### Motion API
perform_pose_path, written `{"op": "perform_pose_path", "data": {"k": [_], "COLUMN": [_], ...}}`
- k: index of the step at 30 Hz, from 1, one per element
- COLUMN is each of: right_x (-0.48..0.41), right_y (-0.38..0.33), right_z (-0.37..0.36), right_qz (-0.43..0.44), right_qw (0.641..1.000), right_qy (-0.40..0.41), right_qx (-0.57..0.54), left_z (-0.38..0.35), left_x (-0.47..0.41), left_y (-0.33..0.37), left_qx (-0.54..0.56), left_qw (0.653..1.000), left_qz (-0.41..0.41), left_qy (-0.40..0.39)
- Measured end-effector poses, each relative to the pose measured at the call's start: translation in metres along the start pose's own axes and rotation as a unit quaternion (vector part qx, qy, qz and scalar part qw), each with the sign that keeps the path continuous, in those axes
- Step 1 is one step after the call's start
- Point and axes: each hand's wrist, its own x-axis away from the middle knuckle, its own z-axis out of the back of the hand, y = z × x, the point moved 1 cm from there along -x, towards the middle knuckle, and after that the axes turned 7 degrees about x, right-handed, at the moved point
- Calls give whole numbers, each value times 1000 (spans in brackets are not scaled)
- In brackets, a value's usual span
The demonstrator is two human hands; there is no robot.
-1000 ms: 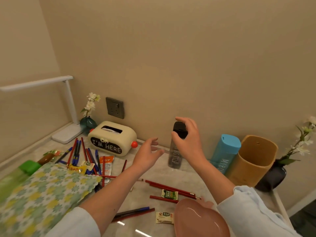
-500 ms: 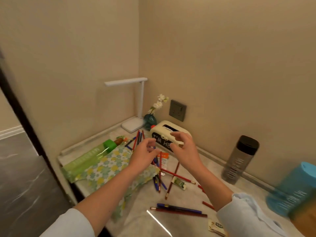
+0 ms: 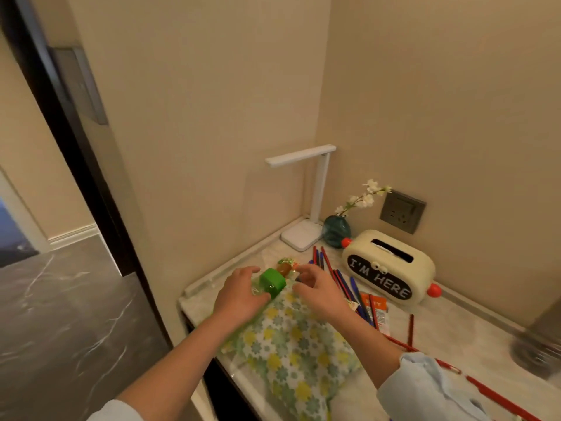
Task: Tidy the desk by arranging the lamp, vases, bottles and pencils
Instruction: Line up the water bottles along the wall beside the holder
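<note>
L hand [image 3: 239, 294] wrapped round green bottle [image 3: 271, 283] neck; R hand [image 3: 321, 291] hovers beside cap, fingers loose, empty.

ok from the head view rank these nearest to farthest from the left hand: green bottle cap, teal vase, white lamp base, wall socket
1. green bottle cap: touching the left hand, at its fingertips.
2. white lamp base: in the back corner.
3. teal vase: just right of the lamp base; these two are nearly too close to call.
4. wall socket: on the back wall, farthest right.
</note>
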Motion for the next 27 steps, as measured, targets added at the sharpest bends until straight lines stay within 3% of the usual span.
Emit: {"op": "perform_pose_path", "data": {"k": [5, 13, 18, 27], "right_x": [-21, -34, -34, -5], "right_y": [-9, -14, -26, -26], "right_z": [-37, -54, -38, 66], "right_qz": [-38, -73, -86, -93], "right_qw": [999, 996, 992, 966], "right_qy": [-2, 39, 93, 227], "right_qx": [31, 42, -15, -86], "left_z": [1, 10, 15, -23], "left_x": [-13, -28, -36, -36], "left_y": [-38, -40, -11, 95], "left_qx": [-5, 43, 86, 173], "left_qw": [994, 989, 988, 961], "left_qz": [42, 31, -2, -130], "left_qy": [-99, -135, -132, -171]}}
